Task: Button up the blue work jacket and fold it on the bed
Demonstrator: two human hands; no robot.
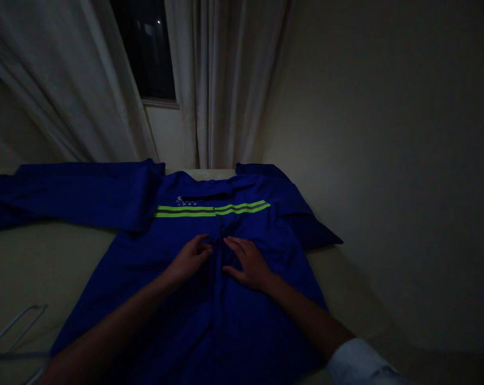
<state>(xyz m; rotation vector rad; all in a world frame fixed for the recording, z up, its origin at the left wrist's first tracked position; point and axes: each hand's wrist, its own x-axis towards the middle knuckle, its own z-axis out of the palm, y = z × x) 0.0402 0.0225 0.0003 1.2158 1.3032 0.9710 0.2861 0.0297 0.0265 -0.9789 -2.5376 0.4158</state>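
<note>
A blue work jacket (153, 299) with yellow-green reflective stripes (209, 209) lies spread flat, front up, on a pale bed (33, 262). My left hand (191, 258) rests on the jacket's front at the middle seam, fingers curled and pinched at the fabric edge. Just right of the seam, my right hand (247, 262) lies flat on the cloth with fingers stretched out. One sleeve (65, 195) stretches far to the left; the other sleeve (306, 222) is folded at the right edge.
A white wire hanger (13, 331) lies on the bed at the lower left. White curtains (217, 80) and a dark window (149, 48) stand behind the bed. A plain wall (386, 160) runs close along the right side.
</note>
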